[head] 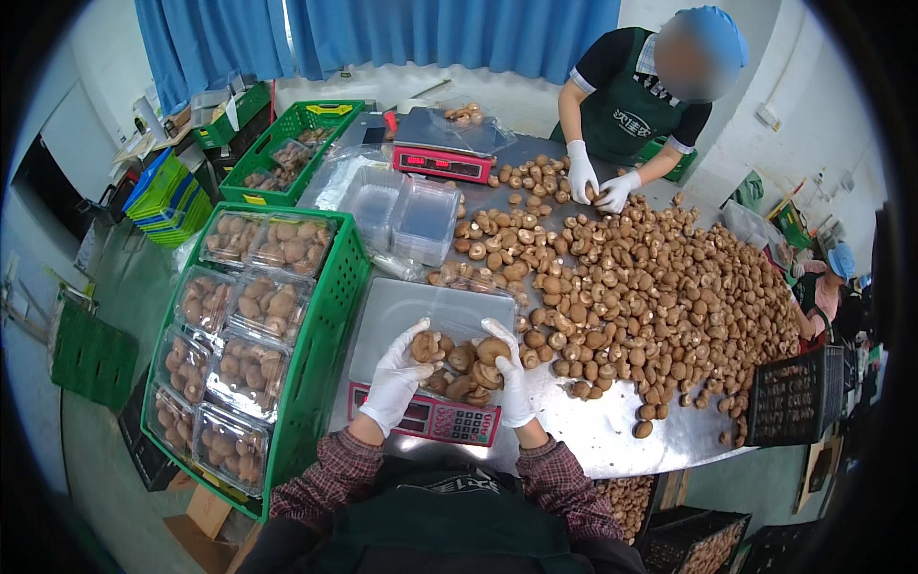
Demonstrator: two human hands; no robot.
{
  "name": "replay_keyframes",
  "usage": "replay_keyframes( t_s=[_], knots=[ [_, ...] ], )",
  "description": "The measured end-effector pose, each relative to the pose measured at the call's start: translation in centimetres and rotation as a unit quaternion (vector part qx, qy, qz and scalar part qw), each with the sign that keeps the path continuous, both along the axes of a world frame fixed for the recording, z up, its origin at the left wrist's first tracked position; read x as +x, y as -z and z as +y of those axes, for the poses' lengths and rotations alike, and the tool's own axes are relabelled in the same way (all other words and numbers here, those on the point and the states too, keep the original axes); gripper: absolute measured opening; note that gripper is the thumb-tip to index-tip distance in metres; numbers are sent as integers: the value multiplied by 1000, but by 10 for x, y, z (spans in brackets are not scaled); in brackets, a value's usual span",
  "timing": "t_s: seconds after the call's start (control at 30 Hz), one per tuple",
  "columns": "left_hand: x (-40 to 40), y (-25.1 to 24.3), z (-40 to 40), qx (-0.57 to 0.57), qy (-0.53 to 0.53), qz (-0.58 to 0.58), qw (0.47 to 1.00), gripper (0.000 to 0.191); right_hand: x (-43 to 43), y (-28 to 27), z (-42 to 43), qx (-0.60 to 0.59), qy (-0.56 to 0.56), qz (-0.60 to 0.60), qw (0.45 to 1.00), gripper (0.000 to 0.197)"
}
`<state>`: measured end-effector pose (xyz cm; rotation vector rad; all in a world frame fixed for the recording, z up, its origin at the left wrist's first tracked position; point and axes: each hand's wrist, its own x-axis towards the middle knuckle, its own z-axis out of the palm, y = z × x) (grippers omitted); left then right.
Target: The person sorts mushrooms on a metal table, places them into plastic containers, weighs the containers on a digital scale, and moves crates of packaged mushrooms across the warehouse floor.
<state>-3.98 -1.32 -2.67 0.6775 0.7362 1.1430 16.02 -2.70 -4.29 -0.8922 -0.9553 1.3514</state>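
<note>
My gloved left hand (396, 377) grips a brown shiitake mushroom (424, 346) between thumb and fingers. Opposite it, my gloved right hand (510, 380) has a second shiitake (493, 351) in its fingers. Between my hands, several more shiitakes (460, 388) sit clustered, apparently in a clear plastic tray whose edges are mostly hidden. They rest over the grey platform (391, 308) of a digital scale, close to its red keypad panel (459, 425). My left hand covers part of the scale's display.
To the left stands a green crate (315, 402) of packed mushroom boxes (247, 377). Empty clear trays (423, 219) lie beyond the scale. A large shiitake heap (645, 301) spreads rightward across the metal table (595, 438). A co-worker in white gloves (620, 191) handles mushrooms near a second scale (441, 163).
</note>
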Motion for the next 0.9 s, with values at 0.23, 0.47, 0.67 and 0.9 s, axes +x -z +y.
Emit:
replay_keyframes(
  t_s=[0.23, 0.47, 0.67, 0.9],
  knots=[
    [3, -3, -6, 101, -42, 132, 985, 62, 6, -12, -4, 91, 47, -301, 948, 52],
    [-5, 3, -6, 87, -54, 142, 985, 61, 0, -37, -11, 163, -14, -657, 736, 74],
    [-23, 4, -1, 58, -93, 169, 979, 57, 49, -1, -16, 111, 59, -321, 939, 66],
    [-36, -5, 3, 45, -108, 179, 977, 52, 77, 19, -20, 7, 104, -264, 959, 53]
  ],
)
